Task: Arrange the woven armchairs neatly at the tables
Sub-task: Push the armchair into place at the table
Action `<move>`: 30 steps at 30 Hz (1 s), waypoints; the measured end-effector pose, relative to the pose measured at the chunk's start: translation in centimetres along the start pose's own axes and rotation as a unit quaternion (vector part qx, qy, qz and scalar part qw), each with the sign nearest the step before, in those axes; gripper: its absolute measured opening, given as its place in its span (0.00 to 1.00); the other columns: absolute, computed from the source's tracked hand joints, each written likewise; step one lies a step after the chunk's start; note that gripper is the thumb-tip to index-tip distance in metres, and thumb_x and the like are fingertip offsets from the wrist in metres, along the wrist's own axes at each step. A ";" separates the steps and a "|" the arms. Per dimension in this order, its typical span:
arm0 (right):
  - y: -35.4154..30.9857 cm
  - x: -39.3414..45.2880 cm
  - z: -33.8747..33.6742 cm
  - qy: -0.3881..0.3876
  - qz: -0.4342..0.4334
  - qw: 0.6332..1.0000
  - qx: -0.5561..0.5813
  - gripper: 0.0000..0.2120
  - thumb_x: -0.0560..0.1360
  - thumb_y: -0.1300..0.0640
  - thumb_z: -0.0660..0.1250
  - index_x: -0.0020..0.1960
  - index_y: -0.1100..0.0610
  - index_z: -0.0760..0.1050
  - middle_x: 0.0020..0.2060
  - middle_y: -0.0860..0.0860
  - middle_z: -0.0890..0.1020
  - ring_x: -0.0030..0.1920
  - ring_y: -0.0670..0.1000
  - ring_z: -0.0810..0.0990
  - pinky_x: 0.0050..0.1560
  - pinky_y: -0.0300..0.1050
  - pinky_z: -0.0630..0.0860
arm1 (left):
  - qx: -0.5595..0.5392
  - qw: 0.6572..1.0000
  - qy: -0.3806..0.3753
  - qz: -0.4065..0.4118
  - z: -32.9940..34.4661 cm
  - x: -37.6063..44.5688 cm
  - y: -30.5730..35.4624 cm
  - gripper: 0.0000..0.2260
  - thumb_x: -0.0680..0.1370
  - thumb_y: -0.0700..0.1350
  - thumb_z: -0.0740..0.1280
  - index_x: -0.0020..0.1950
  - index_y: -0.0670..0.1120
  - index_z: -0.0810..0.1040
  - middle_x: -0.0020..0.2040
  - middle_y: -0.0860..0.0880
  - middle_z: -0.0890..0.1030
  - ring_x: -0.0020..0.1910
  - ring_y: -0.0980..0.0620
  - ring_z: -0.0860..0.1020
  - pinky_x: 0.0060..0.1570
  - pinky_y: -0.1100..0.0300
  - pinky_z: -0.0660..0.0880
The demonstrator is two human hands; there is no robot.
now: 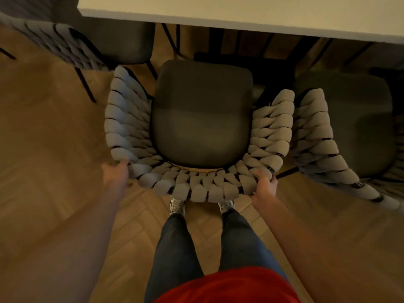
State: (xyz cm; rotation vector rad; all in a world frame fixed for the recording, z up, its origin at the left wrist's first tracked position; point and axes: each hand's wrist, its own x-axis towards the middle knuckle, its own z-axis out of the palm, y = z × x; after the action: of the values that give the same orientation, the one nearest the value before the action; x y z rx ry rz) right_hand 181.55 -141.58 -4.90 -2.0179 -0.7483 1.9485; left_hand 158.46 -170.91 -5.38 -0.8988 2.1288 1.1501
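Note:
A woven armchair point(201, 119) with thick pale braided back and arms and a dark seat cushion stands right in front of me, facing the pale table point(240, 12). Its seat front is close to the table edge, not under it. My left hand point(114, 173) touches the back rim at its left corner; whether its fingers close on the weave is blurred. My right hand point(265, 184) grips the back rim at the right corner. A second woven armchair point(349, 132) stands just to the right, almost touching. A third point(72, 44) stands at the upper left, partly under the table.
Wooden herringbone floor point(54, 149) lies all around. Dark table legs and crossbars point(251, 51) show beneath the table top behind the middle chair. My legs and shoes point(177, 206) stand directly behind the chair's back.

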 end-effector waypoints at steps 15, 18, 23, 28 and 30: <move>1.9 0.1 1.1 0.120 -0.059 0.991 -0.011 0.27 0.79 0.49 0.68 0.74 0.55 0.66 0.67 0.55 0.75 0.65 0.58 0.76 0.63 0.59 0.76 | 0.070 0.995 -0.066 0.021 0.2 2.7 3.1 0.29 0.82 0.51 0.65 0.79 0.50 0.56 0.72 0.43 0.69 0.64 0.36 0.73 0.48 0.40 0.78; 1.7 -0.1 0.9 0.114 -0.065 0.991 0.001 0.25 0.80 0.51 0.67 0.74 0.56 0.66 0.67 0.56 0.75 0.65 0.58 0.76 0.62 0.56 0.77 | 0.077 0.994 -0.069 0.029 0.2 2.6 2.9 0.29 0.81 0.50 0.66 0.79 0.49 0.57 0.72 0.42 0.70 0.63 0.36 0.74 0.48 0.39 0.79; 1.2 0.2 -0.1 0.119 -0.067 0.991 0.000 0.26 0.80 0.51 0.67 0.75 0.56 0.66 0.67 0.56 0.75 0.65 0.58 0.76 0.63 0.57 0.76 | 0.078 0.994 -0.071 0.034 0.8 1.6 2.1 0.27 0.82 0.50 0.66 0.78 0.48 0.59 0.71 0.41 0.70 0.64 0.36 0.74 0.48 0.40 0.79; 0.4 0.6 -1.1 0.125 -0.060 0.990 -0.001 0.26 0.80 0.52 0.67 0.75 0.55 0.66 0.68 0.57 0.75 0.66 0.59 0.75 0.65 0.61 0.75 | 0.065 0.995 -0.075 0.031 1.5 0.7 1.2 0.27 0.81 0.50 0.66 0.77 0.47 0.60 0.71 0.41 0.71 0.64 0.36 0.74 0.47 0.41 0.79; 0.2 0.6 -1.4 0.130 -0.060 0.990 0.001 0.25 0.79 0.51 0.68 0.73 0.55 0.67 0.67 0.57 0.76 0.65 0.59 0.76 0.63 0.62 0.75 | 0.066 0.995 -0.073 0.030 1.8 0.4 1.0 0.28 0.81 0.49 0.66 0.78 0.47 0.59 0.72 0.41 0.69 0.66 0.36 0.73 0.48 0.41 0.79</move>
State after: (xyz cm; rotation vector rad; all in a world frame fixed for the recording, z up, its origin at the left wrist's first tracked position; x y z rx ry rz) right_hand 182.95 -141.20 -5.44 -2.1178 -0.7837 1.5803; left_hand 157.68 -169.04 -6.07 -0.6756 2.0963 1.0573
